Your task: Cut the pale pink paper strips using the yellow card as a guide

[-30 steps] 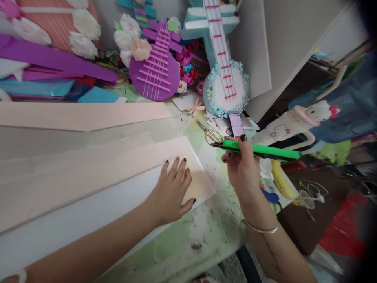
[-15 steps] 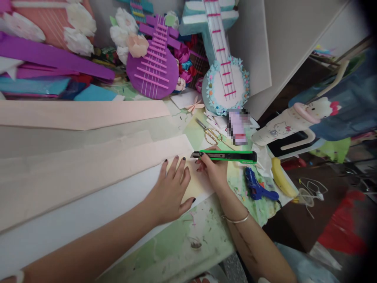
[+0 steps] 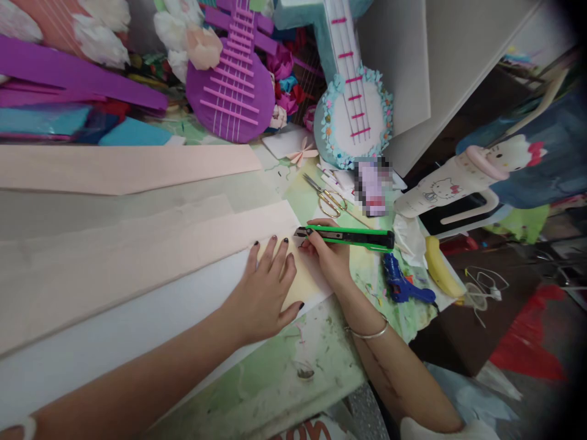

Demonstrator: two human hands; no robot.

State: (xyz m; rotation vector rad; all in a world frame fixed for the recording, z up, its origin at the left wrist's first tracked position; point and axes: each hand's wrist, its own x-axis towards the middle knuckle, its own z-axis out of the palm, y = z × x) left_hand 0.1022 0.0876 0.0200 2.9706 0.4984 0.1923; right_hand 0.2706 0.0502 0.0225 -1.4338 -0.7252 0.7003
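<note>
My right hand [image 3: 331, 256] is closed around a green and black utility knife [image 3: 367, 237], its blade pointing left at the right end of a pale pink sheet [image 3: 183, 250]. My left hand [image 3: 266, 293] lies flat with fingers spread, the fingertips at the near edge of that pink sheet. Beneath it is a white sheet [image 3: 151, 311], with a pale yellow patch showing between the two hands. Whether the blade touches the sheet I cannot tell. Behind lies a second pale pink strip [image 3: 137, 168].
Gold-handled scissors [image 3: 331, 200], a blue glue gun [image 3: 402, 282], a banana [image 3: 441, 267] and a white tumbler [image 3: 447, 183] stand or lie to the right. At the back are a purple paper instrument [image 3: 233, 91], a light-blue one [image 3: 353, 116] and paper flowers [image 3: 178, 36].
The view has shifted slightly, so the background sits higher. My right hand and the knife have moved a little left, with the knife's handle end tipped slightly down. My left hand stays in place.
</note>
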